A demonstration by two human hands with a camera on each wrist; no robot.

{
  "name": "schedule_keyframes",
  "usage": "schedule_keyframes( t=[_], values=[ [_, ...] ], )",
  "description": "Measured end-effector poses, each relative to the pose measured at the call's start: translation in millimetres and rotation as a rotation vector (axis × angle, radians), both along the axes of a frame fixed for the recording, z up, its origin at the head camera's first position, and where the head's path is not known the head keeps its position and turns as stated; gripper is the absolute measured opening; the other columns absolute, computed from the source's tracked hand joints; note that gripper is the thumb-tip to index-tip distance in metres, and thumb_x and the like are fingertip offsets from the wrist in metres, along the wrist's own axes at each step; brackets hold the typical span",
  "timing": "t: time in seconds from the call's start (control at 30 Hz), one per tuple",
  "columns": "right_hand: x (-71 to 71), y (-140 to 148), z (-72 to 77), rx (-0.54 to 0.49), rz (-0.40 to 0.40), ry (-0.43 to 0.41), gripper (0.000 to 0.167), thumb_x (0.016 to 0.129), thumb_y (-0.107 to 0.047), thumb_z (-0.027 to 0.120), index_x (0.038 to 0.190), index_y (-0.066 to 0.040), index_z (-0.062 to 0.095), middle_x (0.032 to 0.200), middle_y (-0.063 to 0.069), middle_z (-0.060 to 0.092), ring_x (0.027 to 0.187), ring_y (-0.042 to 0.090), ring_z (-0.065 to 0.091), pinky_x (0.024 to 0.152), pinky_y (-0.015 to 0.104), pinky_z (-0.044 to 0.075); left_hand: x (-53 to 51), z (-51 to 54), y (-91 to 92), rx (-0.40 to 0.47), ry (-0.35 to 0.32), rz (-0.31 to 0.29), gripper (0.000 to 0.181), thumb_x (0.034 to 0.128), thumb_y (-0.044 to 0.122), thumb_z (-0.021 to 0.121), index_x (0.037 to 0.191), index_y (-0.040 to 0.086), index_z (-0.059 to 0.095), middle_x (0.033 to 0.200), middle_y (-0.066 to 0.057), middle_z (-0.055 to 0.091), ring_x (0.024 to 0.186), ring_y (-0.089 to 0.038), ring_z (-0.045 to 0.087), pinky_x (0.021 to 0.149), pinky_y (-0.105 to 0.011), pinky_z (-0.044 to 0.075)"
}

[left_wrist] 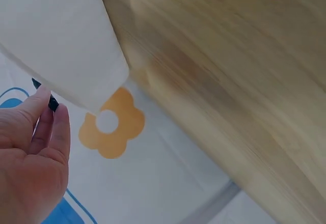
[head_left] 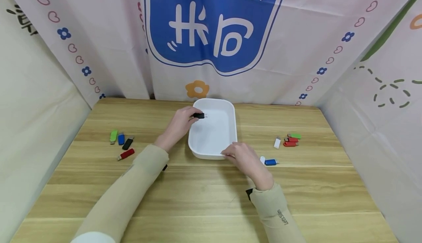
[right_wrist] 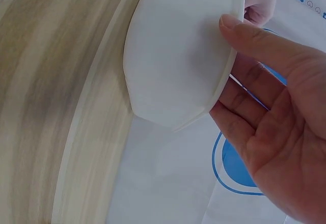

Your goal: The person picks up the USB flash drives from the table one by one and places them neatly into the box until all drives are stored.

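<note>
Table: USB stick pinched in left hand

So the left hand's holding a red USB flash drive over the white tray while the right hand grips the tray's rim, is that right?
Not red: the USB flash drive is black, as the head view shows. The rest is right.

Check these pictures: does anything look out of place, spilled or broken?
Nothing stands out. The white tray stands right side up, its near right corner in the right hand. The left hand pinches a black USB stick over the tray. Loose sticks on the table lie at mixed angles, with no visible damage.
</note>
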State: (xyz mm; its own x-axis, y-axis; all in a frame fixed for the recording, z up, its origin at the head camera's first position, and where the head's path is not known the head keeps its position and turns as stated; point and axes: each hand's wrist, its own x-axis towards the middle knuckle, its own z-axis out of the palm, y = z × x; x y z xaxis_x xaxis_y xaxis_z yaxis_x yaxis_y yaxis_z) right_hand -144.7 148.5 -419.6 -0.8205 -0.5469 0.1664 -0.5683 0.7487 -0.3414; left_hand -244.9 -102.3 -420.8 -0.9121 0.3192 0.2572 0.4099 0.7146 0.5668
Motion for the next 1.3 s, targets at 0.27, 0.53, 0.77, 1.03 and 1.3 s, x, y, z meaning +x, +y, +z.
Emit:
schedule_keyframes(
  t=[0.27, 0.53, 0.77, 1.03, 1.3],
  values=[
    [-0.2, -1.1, -0.8, -0.006, 0.002, 0.002, 0.012, 0.087, -0.010, 0.075, 0.097, -0.011, 0.080, 0.095, 0.002, 0.078, 0.090, 0.018, 0.073, 0.077, 0.033, 0.060, -13.7, -4.8, 5.0, -0.039, -0.053, -0.002, 0.026, 0.0944, 0.006, 0.066, 0.120, 0.008, 0.071, 0.124, -0.012, 0.069, 0.116, -0.029, 0.065, 0.097, -0.040, 0.056],
    [0.0, -0.8, 0.4, -0.007, 0.009, -0.006, 0.012, 0.087, -0.010, 0.075, 0.097, -0.011, 0.080, 0.094, 0.001, 0.078, 0.090, 0.018, 0.073, 0.084, 0.035, 0.059, -24.5, -7.9, 10.4, -0.085, -0.063, 0.001, 0.027, 0.0942, 0.007, 0.067, 0.120, 0.010, 0.071, 0.124, -0.010, 0.070, 0.117, -0.027, 0.065, 0.099, -0.040, 0.055],
    [-0.7, -0.2, 0.8, -0.010, 0.015, -0.006, 0.012, 0.088, -0.009, 0.074, 0.098, -0.010, 0.080, 0.094, 0.001, 0.079, 0.093, 0.018, 0.073, 0.096, 0.039, 0.056, -30.6, -9.4, 16.4, -0.125, -0.083, 0.004, 0.026, 0.0938, 0.007, 0.067, 0.120, 0.009, 0.071, 0.125, -0.009, 0.069, 0.121, -0.026, 0.063, 0.103, -0.039, 0.053],
    [-0.9, 0.0, 0.6, 0.004, 0.012, -0.006, 0.011, 0.087, -0.011, 0.075, 0.097, -0.011, 0.080, 0.094, 0.001, 0.078, 0.091, 0.017, 0.073, 0.080, 0.034, 0.059, -34.9, -9.5, 21.7, -0.183, -0.063, -0.003, 0.026, 0.0943, 0.005, 0.066, 0.120, 0.006, 0.069, 0.127, -0.011, 0.067, 0.121, -0.027, 0.062, 0.105, -0.038, 0.051],
    [-1.6, 0.7, 0.1, 0.005, 0.008, -0.007, 0.011, 0.087, -0.010, 0.075, 0.097, -0.011, 0.080, 0.094, 0.000, 0.079, 0.093, 0.018, 0.073, 0.086, 0.036, 0.059, -39.0, -8.6, 28.9, -0.258, -0.029, 0.009, 0.025, 0.0941, 0.002, 0.065, 0.118, 0.005, 0.071, 0.125, -0.014, 0.068, 0.117, -0.029, 0.065, 0.103, -0.039, 0.053]
  ],
)
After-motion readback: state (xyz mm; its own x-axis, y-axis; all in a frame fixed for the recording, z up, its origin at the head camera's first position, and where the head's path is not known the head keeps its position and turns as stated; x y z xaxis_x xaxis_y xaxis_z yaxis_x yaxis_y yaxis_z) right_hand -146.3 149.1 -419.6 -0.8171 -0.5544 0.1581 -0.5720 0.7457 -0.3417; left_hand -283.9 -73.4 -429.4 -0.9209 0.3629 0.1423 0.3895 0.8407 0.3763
